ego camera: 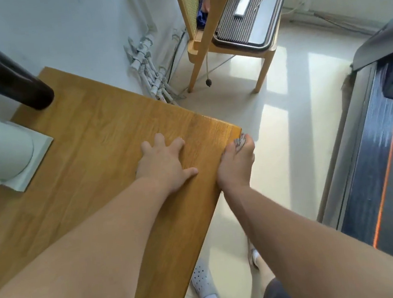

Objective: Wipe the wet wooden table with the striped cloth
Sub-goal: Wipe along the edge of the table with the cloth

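Note:
The wooden table fills the left and middle of the view, its near right corner glossy. My left hand lies flat on the tabletop with its fingers spread, holding nothing. My right hand presses against the table's right side edge just below the corner. It is closed on the striped cloth, of which only a small grey-and-white bunch shows between the fingertips; the rest is hidden in the hand.
A white appliance on a square base and a dark cylinder stand at the table's left. A wooden chair carrying an electric grill stands beyond. A treadmill runs along the right. Pipes line the wall.

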